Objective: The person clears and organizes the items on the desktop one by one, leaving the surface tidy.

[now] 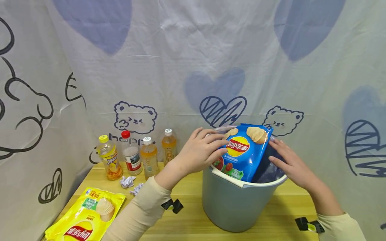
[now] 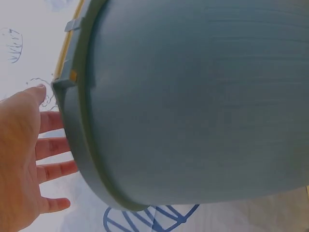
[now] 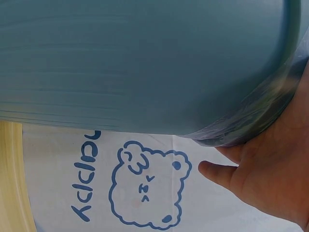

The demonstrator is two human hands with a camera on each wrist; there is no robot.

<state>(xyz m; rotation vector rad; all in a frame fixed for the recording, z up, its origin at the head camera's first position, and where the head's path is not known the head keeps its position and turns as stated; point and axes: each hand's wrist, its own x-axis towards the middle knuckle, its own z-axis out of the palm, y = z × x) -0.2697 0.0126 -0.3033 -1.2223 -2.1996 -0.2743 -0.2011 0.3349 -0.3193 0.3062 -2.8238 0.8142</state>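
Looking down from the head camera, I have a wood-grain tabletop [image 1: 187,227] with a creased pale sheet [image 1: 163,83] hanging behind it and along its left. Blue hearts [image 1: 102,20] and line-drawn bears [image 1: 135,117] decorate the cloth; my right wrist view picks up the word "happy" [image 3: 86,176] on it. On the right part of the boards stands a grey bin [image 1: 235,206], a dark liner [image 1: 268,170] showing inside. The blue bag [image 1: 242,157] sits tilted in the bin's mouth, its top above the rim. My left hand [image 1: 200,150] has its fingers straight and spread, overlapping the bag's left edge; whether they touch it, I cannot tell. My right hand [image 1: 291,164] is also wide, fingers stretched toward the bag's other edge, close by the rim. Farther left, a yellow-capped bottle [image 1: 111,162], a red-capped bottle [image 1: 131,159] and two white-capped bottles [image 1: 149,160] stand upright near the cloth, two paper balls [image 1: 127,181] just in front. A yellow bag [image 1: 90,212] lies flat at the near left corner, beside my left sleeve [image 1: 135,214].
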